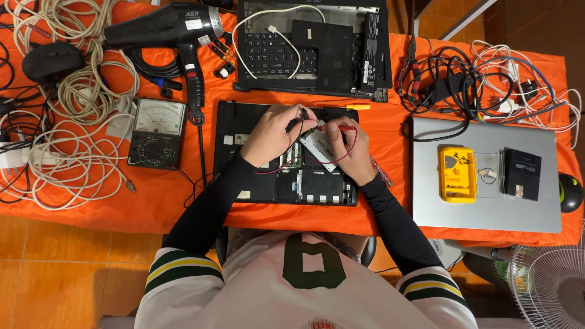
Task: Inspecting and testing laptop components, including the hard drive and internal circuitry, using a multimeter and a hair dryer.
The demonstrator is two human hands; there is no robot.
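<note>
Orange-covered tabletop (170, 201) over tiled floor. Opened laptop base (283, 183) at near centre. Left hand (271, 135) closed on black probe (297, 122); right hand (350, 149) closed on red probe (336, 128), tips over silver drive (317, 149). Left: analog meter (156, 133), white cables (67, 152). Right: closed grey laptop (487, 201). Far: heat gun (170, 27), second opened laptop (314, 45).

Opened black laptop base (286, 183); red probe (335, 128) above.

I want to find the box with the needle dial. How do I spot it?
Start at the opened laptop under both hands. Just beside it on the orange cloth lies the meter. Unlike the white cables around it, it is a flat box with a pale needle scale above a black round knob.
</note>
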